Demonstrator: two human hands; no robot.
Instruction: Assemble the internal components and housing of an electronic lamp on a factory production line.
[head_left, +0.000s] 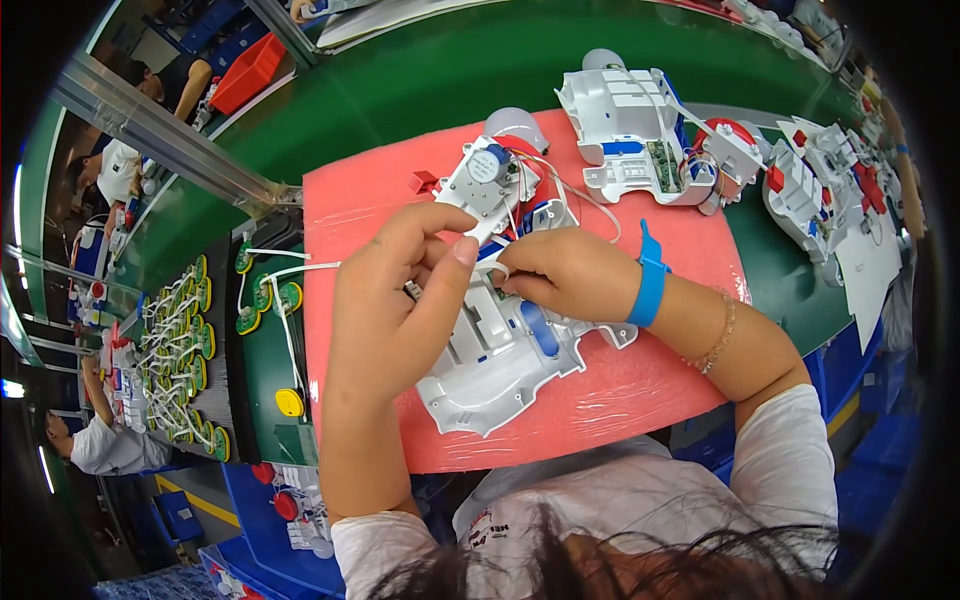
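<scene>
A white plastic housing (490,370) with a blue oval inset lies open on the pink foam mat (360,430). At its far end stands a white motor unit (485,185) with loose wires. My left hand (400,290) is curled beside the unit, thumb and forefinger close together near its edge; what they hold, if anything, is hidden. My right hand (575,275), with a blue wristband (651,280), reaches into the housing, its fingertips pinched at a white flat cable (490,266). Another white flat cable (310,268) runs from the left and passes behind my left hand.
A second white housing (630,140) with a circuit board lies at the mat's far right, with more housings (820,190) beyond. Rows of green-and-yellow round boards with cables (180,360) fill a black tray at left. A yellow round part (290,402) lies nearby. Other people work at left.
</scene>
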